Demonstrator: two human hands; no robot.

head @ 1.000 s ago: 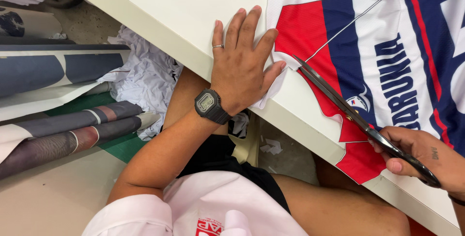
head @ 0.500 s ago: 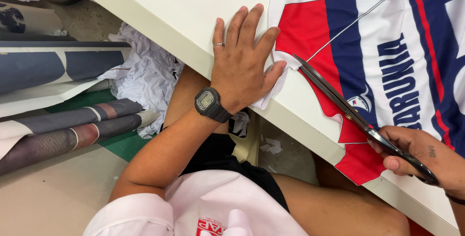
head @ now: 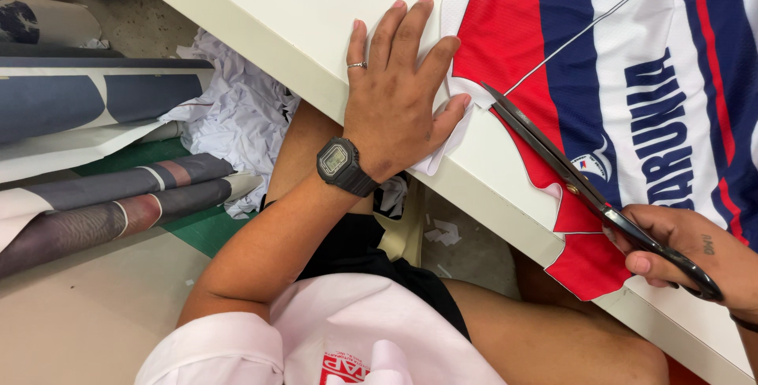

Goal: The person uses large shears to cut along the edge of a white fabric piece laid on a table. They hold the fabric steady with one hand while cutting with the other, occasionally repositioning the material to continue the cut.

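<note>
A printed fabric panel (head: pixel 624 77) in red, navy and white lies flat on the white table (head: pixel 316 14). My left hand (head: pixel 399 97), with a ring and a black wrist watch, presses flat on the table and pins the panel's white edge under the thumb. My right hand (head: pixel 687 251) grips the black handles of long scissors (head: pixel 568 172). The blades lie along the red part near the panel's edge, with the tips close to my left thumb.
Rolled printed sheets (head: pixel 103 203) and a heap of white scraps (head: pixel 237 116) lie on the floor at the left, below the table's edge. My knees sit under the table. Small white scraps (head: pixel 442 233) lie on the floor between them.
The scissors and my right hand have shifted slightly; my left hand stays pressed on the same spot.
</note>
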